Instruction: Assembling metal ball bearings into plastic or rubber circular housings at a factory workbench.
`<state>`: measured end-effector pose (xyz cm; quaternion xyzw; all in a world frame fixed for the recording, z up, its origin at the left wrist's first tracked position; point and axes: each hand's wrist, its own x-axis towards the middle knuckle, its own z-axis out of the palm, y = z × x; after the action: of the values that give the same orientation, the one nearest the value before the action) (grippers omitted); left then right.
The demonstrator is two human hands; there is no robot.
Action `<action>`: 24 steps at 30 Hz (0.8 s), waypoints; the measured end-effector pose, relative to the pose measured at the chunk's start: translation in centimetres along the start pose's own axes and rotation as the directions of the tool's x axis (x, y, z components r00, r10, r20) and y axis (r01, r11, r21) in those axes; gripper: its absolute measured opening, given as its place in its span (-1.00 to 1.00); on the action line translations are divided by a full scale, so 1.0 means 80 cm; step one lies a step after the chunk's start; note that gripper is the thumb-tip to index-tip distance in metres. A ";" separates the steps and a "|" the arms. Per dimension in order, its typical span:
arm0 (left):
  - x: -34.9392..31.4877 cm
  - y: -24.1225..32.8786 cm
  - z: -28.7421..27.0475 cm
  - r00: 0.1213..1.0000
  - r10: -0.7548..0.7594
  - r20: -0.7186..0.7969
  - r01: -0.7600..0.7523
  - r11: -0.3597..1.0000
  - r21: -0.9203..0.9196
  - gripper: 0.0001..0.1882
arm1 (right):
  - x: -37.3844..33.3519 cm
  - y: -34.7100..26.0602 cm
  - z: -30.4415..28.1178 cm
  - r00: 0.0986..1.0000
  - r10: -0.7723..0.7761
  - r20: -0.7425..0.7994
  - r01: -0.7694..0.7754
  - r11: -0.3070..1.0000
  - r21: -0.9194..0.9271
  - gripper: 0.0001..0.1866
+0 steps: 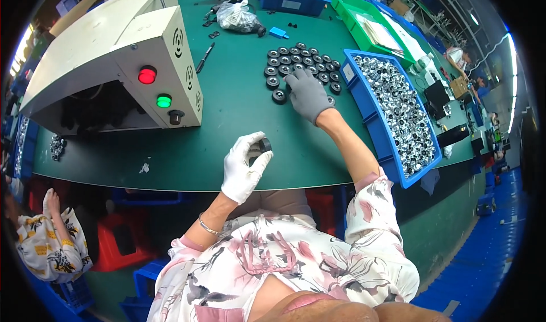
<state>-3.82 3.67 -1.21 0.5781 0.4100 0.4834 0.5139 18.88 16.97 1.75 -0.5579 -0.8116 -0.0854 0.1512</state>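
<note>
My left hand (pixel 245 167), in a white glove, is closed on a small black wheel-like ring (pixel 265 145), gripped between thumb and fingers just above the table's near edge. In a grey glove, my right hand (pixel 309 94) reaches over a cluster of black round wheels with metal centres (pixel 284 70). Its fingers are apart and bent down at the front of the cluster; the fingertips partly hide the wheels beneath, so I cannot see whether they touch one. One wheel (pixel 279 96) lies just left of that hand, and another (pixel 331 100) shows beside its wrist.
A cream machine (pixel 187 66) with red and green lights stands at the left. A blue bin (pixel 392 145) of shiny metal parts is on the right, beside a green tray (pixel 364 32). Behind lie a plastic bag (pixel 236 17), a pen (pixel 206 57) and a blue box (pixel 290 2). Another person sits at lower left.
</note>
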 end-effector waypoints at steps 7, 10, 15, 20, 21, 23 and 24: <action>0.001 -0.002 -0.001 0.999 0.041 0.020 -0.042 0.999 0.030 -0.57 | -0.008 -0.041 -0.001 0.985 0.119 0.128 -0.136 0.982 0.132 -0.64; 0.002 -0.002 0.000 0.998 0.057 -0.003 -0.057 0.998 0.015 -0.58 | -0.012 -0.039 0.002 0.986 0.129 0.108 -0.150 0.967 0.208 -0.67; 0.000 -0.007 -0.003 0.999 0.020 -0.037 -0.024 0.994 -0.110 -0.58 | -0.008 -0.018 0.001 0.984 0.112 0.138 -0.167 0.844 0.509 -0.73; -0.001 0.000 -0.003 0.999 -0.008 -0.050 -0.004 0.973 -0.229 -0.50 | -0.009 0.005 0.006 0.962 0.242 0.129 -0.274 0.861 0.429 -0.75; 0.000 0.002 -0.001 0.998 -0.012 -0.065 -0.004 0.973 -0.231 -0.46 | -0.011 0.004 0.011 0.963 0.235 0.133 -0.270 0.858 0.436 -0.75; 0.001 -0.001 0.002 0.995 0.006 -0.095 -0.019 0.991 -0.132 -0.46 | -0.018 -0.003 0.017 0.952 0.303 0.047 -0.298 0.880 0.369 -0.77; 0.001 -0.003 0.004 0.993 0.031 -0.113 -0.035 0.999 -0.038 -0.45 | -0.022 -0.007 0.014 0.953 0.298 0.052 -0.295 0.879 0.374 -0.77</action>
<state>-3.52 3.72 -1.42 0.5463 0.4190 0.5316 0.4934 18.76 15.51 0.11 -0.6356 -0.7172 0.0945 0.2698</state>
